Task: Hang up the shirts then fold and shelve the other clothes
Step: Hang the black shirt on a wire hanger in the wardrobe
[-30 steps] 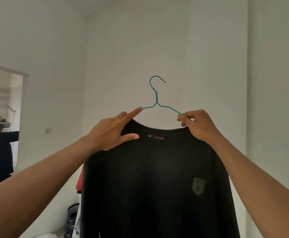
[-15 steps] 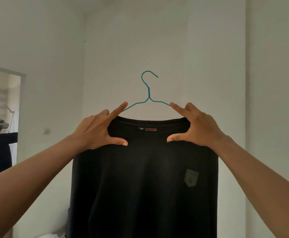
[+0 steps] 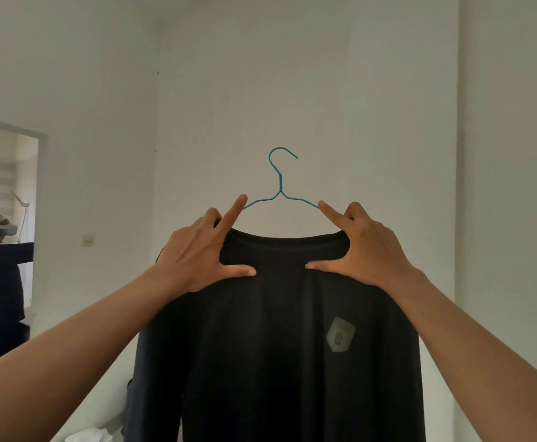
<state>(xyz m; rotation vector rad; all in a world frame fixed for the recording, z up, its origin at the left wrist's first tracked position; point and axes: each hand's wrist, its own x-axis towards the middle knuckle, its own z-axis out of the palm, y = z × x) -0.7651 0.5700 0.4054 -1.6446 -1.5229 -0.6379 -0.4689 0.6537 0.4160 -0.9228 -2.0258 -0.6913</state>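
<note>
The black shirt (image 3: 260, 346) hides much of the hanger (image 3: 280, 186).

Black shirt (image 3: 276, 346), teal hanger (image 3: 280, 184)

The shirt (image 3: 260, 362), cut off at the bottom edge, hides the lower part of the hanger (image 3: 280, 186).

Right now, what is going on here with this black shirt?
A person holds a black shirt up in front of a white wall. The shirt sits on a teal wire hanger. The left hand grips one shoulder of the shirt and the right hand grips the other, with both thumbs on the front below the collar. The hanger's hook is free, so the shirt is not yet hung on anything.
</note>
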